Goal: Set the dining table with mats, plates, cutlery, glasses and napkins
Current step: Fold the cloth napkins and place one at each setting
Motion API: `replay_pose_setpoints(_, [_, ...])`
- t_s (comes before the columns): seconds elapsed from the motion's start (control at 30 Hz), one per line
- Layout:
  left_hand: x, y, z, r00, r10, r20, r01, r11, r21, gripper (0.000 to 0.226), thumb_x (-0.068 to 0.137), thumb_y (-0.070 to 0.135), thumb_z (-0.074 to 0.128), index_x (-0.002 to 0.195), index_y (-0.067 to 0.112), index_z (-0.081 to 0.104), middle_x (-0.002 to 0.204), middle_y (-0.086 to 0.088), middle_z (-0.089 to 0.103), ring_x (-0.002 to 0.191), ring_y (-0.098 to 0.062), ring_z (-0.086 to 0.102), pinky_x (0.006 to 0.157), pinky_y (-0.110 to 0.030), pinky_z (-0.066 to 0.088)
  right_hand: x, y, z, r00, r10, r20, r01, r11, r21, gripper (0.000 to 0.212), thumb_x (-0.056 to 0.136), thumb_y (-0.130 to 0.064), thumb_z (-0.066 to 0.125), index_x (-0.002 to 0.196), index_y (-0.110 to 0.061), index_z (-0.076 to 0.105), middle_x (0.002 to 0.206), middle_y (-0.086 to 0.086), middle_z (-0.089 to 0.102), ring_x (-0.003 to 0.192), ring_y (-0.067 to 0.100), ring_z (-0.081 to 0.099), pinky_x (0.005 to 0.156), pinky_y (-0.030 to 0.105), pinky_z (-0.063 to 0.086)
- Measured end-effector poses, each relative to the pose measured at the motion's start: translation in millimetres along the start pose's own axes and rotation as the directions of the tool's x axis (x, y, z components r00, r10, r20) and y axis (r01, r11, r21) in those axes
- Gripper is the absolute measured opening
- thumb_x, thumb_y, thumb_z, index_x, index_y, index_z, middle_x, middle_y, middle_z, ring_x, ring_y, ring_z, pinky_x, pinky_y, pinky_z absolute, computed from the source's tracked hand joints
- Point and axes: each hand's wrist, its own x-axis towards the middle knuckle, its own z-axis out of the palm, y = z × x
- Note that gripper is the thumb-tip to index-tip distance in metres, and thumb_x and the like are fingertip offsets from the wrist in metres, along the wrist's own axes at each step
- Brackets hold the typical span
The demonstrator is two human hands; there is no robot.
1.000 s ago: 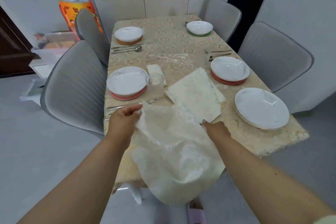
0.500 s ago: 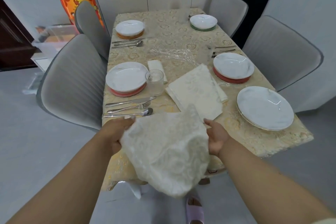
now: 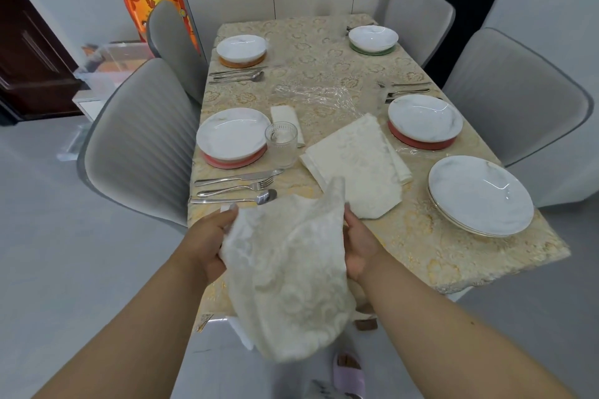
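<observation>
Both hands hold a cream lace napkin (image 3: 288, 272) over the table's near edge, hanging loose. My left hand (image 3: 210, 236) grips its left side, my right hand (image 3: 358, 246) grips its right side. Just beyond lies a stack of folded cream napkins (image 3: 356, 165). On the left sit a white plate on a red mat (image 3: 233, 136), a glass (image 3: 281, 142), a rolled napkin (image 3: 285, 115) and a knife, fork and spoon (image 3: 236, 186). To the right are a plate on a red mat (image 3: 424, 118) and stacked bare plates (image 3: 479, 194).
Far plates rest on an orange mat (image 3: 241, 50) and a green mat (image 3: 372, 37), each with cutlery nearby. Crumpled clear plastic (image 3: 314, 95) lies mid-table. Grey chairs (image 3: 139, 139) flank the gold-patterned tablecloth (image 3: 437, 256). A cluttered cabinet stands behind.
The napkin has been gathered in: my hands moved closer together and pulled it nearer to me, so it hangs narrower. The view shifted back slightly.
</observation>
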Motion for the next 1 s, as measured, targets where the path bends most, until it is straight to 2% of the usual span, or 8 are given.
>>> replay_pose_setpoints(0.1, [-3.6,-6.7,14.5,0.996,0.084,-0.025,-0.081,0.991,0.106,0.033,0.094,0.026,0.061,0.119,0.006,0.059,0.107,-0.014,0.068,0.085,-0.024,0.067,0.075,-0.034,0.054,9.7,1.9,10.4,0.991,-0.101,-0.088,0.077,0.966,-0.248,0.055,0.097,-0.052,0.039,0.118,-0.007,0.064,0.114,0.014,0.064,0.096,0.025,0.065,0.081,0.035,0.053])
replay_pose_setpoints(0.27, [-10.9,-21.2,46.1,0.992,0.114,-0.051,-0.106,0.983,0.148,0.034,0.080,0.022,0.077,0.093,-0.006,0.062,0.088,-0.025,0.071,0.072,-0.029,0.068,0.073,-0.042,0.057,17.8,16.0,32.2,0.998,-0.055,-0.010,0.044,0.873,-0.485,0.082,0.095,-0.066,0.010,0.112,-0.010,0.067,0.088,0.006,0.060,0.075,0.015,0.052,0.072,0.027,0.044])
replay_pose_setpoints(0.37, [-5.9,-23.0,44.8,0.986,0.123,-0.115,-0.110,0.987,0.115,0.013,0.082,0.007,0.073,0.087,-0.004,0.066,0.089,-0.027,0.070,0.071,-0.031,0.068,0.077,-0.046,0.057,18.8,14.3,27.4,0.992,-0.122,-0.044,0.092,0.900,-0.426,0.066,0.100,-0.055,0.023,0.102,-0.005,0.066,0.073,0.006,0.062,0.062,0.014,0.056,0.061,0.025,0.048])
replay_pose_setpoints(0.5, [-12.7,-17.5,48.5,0.994,0.111,-0.004,-0.111,0.993,0.038,0.010,0.089,0.009,0.066,0.089,0.000,0.069,0.076,-0.015,0.072,0.058,-0.021,0.068,0.054,-0.028,0.056,18.6,12.2,6.5,0.944,-0.276,-0.181,0.079,0.720,-0.689,0.025,0.094,-0.035,0.056,0.081,-0.014,0.057,0.075,0.003,0.048,0.063,0.014,0.047,0.058,0.024,0.040])
replay_pose_setpoints(0.63, [-21.3,-8.7,55.5,0.989,0.118,0.091,-0.115,0.993,-0.036,0.014,0.091,0.012,0.063,0.095,0.000,0.067,0.080,-0.016,0.072,0.063,-0.024,0.070,0.055,-0.030,0.057,10.8,11.7,-1.1,0.988,-0.126,-0.086,0.070,0.874,-0.482,0.031,0.089,-0.033,0.063,0.112,-0.012,0.066,0.097,0.005,0.068,0.087,0.019,0.063,0.078,0.032,0.052])
replay_pose_setpoints(0.77, [-20.0,-0.5,56.9,0.981,0.173,0.082,-0.169,0.984,-0.056,0.019,0.093,0.015,0.061,0.102,0.000,0.068,0.092,-0.017,0.072,0.074,-0.025,0.071,0.068,-0.035,0.061,11.5,2.6,4.0,0.955,-0.295,-0.033,0.257,0.875,-0.410,0.024,0.092,-0.011,0.059,0.115,-0.003,0.061,0.105,0.011,0.069,0.093,0.024,0.064,0.084,0.036,0.055])
replay_pose_setpoints(0.87, [-14.0,3.1,48.9,0.977,0.214,0.019,-0.213,0.975,-0.058,0.018,0.093,0.015,0.061,0.101,0.001,0.068,0.084,-0.013,0.074,0.068,-0.021,0.071,0.060,-0.030,0.059,10.4,-9.8,4.4,0.901,-0.421,-0.102,0.307,0.788,-0.534,0.017,0.092,-0.018,0.062,0.089,-0.001,0.061,0.088,0.016,0.066,0.077,0.025,0.063,0.070,0.032,0.057])
replay_pose_setpoints(1.0, [-9.1,2.6,41.5,0.976,0.217,-0.031,-0.217,0.976,-0.021,0.016,0.093,0.019,0.062,0.093,0.005,0.068,0.073,-0.008,0.072,0.058,-0.018,0.068,0.055,-0.027,0.055,8.7,-28.3,6.1,0.795,-0.604,-0.061,0.313,0.492,-0.812,0.037,0.094,-0.032,0.059,0.071,-0.004,0.052,0.076,0.018,0.057,0.068,0.026,0.059,0.062,0.037,0.058])
